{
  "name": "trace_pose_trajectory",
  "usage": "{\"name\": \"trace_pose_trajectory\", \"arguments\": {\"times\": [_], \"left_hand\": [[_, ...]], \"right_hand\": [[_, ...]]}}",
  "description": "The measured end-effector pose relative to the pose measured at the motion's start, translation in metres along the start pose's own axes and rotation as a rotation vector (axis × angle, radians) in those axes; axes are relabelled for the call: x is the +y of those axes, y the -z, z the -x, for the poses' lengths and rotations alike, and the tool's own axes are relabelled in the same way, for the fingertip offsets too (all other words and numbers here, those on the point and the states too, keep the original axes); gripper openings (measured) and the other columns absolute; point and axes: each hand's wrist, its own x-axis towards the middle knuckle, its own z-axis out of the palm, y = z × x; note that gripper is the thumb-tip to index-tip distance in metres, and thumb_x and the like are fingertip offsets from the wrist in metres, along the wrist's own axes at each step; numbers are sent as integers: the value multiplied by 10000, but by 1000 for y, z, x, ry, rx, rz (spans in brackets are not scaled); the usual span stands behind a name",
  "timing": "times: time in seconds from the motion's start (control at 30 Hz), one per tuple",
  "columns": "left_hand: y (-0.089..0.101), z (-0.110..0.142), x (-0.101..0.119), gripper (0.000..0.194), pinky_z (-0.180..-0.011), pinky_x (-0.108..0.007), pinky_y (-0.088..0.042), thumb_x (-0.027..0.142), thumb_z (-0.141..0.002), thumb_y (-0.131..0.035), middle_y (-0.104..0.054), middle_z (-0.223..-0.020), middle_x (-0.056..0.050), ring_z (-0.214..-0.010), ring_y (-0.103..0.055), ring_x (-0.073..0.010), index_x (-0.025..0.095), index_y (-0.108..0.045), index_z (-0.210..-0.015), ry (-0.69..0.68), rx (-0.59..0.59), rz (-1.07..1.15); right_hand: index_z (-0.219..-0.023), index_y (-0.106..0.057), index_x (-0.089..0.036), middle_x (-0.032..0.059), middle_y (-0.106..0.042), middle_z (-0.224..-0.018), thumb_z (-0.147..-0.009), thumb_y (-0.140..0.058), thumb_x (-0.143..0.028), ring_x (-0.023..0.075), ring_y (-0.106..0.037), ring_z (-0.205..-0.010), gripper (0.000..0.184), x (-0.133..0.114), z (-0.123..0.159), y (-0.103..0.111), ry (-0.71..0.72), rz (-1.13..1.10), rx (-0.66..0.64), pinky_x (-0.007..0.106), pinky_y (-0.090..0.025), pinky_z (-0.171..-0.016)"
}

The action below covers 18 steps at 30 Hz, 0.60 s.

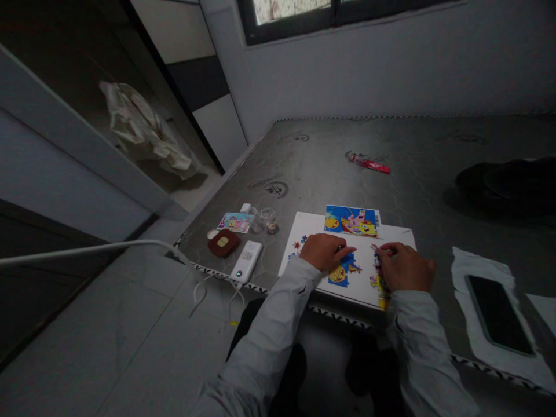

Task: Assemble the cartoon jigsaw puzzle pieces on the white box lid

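A partly joined jigsaw puzzle lies on a white board point(360, 292). My left hand point(322, 251) rests over its upper left, thumb stretched out to the right and apart from the fingers, whose tips are partly hidden. Below it shows a blue and yellow joined section point(339, 275). My right hand point(407, 267) is at the board's right side, thumb and fingertips pinched on a small puzzle piece point(374, 247). Under that hand runs a strip of joined colourful pieces point(382, 294), partly covered. Loose pieces point(296, 245) lie left of my left hand. A cartoon picture card point(353, 220) lies at the board's top edge.
Left of the board are a white power bank point(247, 262) with a cable, a brown case point(223, 243), a colourful card point(237, 222) and clear plastic packaging point(266, 220). A phone point(499, 313) lies on white tissue at right. A red wrapper point(369, 163) and a dark object point(512, 184) lie farther back.
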Motion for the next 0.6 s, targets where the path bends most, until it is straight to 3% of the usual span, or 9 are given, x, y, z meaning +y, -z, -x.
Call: {"name": "trace_pose_trajectory", "arguments": {"times": [0.13, 0.27, 0.43, 0.6], "left_hand": [[4, 3, 4, 557, -642, -274, -389, 625, -939, -346, -724, -817, -47, -765, -646, -184, 224, -723, -858, 15, 4, 37], [11, 4, 10, 476, -687, -260, -425, 596, -942, -392, -735, -899, -25, -829, -660, -169, 242, -709, -956, -13, 33, 118], [19, 8, 21, 430, -750, -242, -457, 535, -935, -480, -708, -1138, -17, -1034, -649, -167, 289, -586, -1271, -146, 110, 190], [24, 12, 32, 397, -677, -225, -454, 489, -957, -460, -685, -1194, -22, -1009, -663, -163, 310, -602, -1282, -259, 121, 151]], "right_hand": [[-888, -625, -219, 59, -658, -803, -824, -465, -456, 244, -584, -789, 293, -2, 4, 9, 16, -77, 81, 410, -335, -789], [-865, -605, -218, 24, -608, -675, -789, -507, -501, 180, -538, -596, 310, -9, 13, 24, 20, -260, 43, 334, -377, -670], [-876, -646, -229, 28, -665, -733, -755, -578, -577, 182, -594, -633, 374, -18, 29, 38, 28, -374, -6, 295, -394, -588], [-931, -670, -232, 40, -718, -850, -739, -641, -595, 199, -650, -734, 412, -13, 37, 39, 12, -533, -96, 312, -469, -647]]}}
